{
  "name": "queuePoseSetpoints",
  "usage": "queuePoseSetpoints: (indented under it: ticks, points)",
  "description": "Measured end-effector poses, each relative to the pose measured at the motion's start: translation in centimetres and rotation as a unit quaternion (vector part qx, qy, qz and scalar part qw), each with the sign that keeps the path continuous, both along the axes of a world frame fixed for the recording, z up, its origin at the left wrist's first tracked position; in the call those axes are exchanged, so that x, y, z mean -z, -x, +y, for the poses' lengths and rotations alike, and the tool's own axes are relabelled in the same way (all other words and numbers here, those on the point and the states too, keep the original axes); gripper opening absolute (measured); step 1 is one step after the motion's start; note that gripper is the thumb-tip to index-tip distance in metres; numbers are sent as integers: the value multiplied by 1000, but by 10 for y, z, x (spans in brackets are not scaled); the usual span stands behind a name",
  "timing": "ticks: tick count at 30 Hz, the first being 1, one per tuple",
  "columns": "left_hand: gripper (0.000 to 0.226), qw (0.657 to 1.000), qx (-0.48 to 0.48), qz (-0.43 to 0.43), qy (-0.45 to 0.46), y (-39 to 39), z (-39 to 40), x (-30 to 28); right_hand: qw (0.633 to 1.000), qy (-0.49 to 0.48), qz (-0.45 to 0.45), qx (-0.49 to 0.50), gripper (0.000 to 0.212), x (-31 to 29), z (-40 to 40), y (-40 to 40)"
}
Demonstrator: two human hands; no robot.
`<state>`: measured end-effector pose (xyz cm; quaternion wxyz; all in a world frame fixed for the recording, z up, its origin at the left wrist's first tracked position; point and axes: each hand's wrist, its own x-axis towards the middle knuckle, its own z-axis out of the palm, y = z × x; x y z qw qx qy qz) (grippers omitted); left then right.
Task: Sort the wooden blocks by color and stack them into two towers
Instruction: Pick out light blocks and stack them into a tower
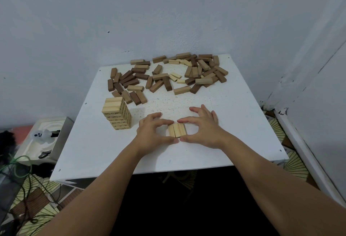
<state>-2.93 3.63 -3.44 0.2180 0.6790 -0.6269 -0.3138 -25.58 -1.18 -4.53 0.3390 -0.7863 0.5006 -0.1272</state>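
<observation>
Where the white table (234, 142) nears its front edge, three light blocks (177, 130) lie side by side, long axes running away from the person. The left hand (151, 132) and right hand (202, 129) pinch the row's ends between thumb and forefinger. A light tower (117, 115) stands left; its printed numbers blur. Mixed loose blocks (168, 75) lie behind.

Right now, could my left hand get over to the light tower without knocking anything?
Probably yes. The left hand grips the three light blocks together with the right hand, and only bare table lies between it and the light tower. It must let go first.
</observation>
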Motion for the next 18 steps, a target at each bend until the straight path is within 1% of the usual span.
queuePoseSetpoints:
  ticks: [3,8,11,15,18]
  points:
    - [63,1000,-11,18,1,0,0,4,1000,-4,-6,-2,57,-1,-1,1]
    - [57,1000,-18,22,-5,-1,-1,4,1000,1,6,0,53,-3,-1,-1]
    - [54,999,-27,46,-8,0,0,4,1000,7,9,4,52,-4,0,-1]
    - [53,998,-27,55,-10,2,-1,0,999,51,8,13,52,-1,3,-3]
    - [54,998,-26,61,1,4,1,-3,997,76,-13,24,51,1,6,-3]
